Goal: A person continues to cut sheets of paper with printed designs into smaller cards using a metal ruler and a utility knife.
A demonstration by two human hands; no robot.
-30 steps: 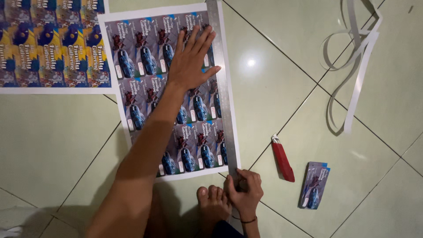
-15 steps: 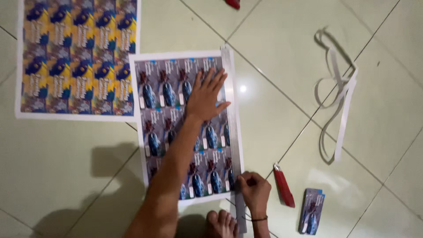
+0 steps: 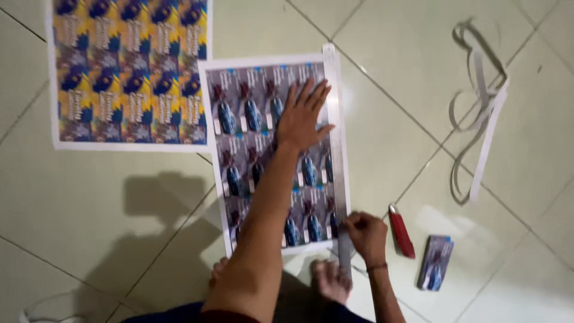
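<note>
Tiled floor [image 3: 89, 239] carries everything; no container in view. Largest item: yellow-and-blue printed sheet [image 3: 128, 72], flat, upper left. Just beside it, its corner overlapping, lies the grey-blue printed sheet [image 3: 251, 155] of repeated cards. Metal ruler [image 3: 339, 149] lies along that sheet's right edge. White paper strips [image 3: 481, 113] curl well apart at right. Red cutter [image 3: 402, 232] lies near the small stack of cut cards [image 3: 435, 263].

Left hand [image 3: 304, 116]: fingers spread flat, pressing on the grey-blue sheet beside the ruler. Right hand [image 3: 366, 234]: fingers curled together at the ruler's lower end; whether it grips anything, cannot tell.

Versus half a second ago: both hands in the same places; view shifted, the sheets lower in frame.
</note>
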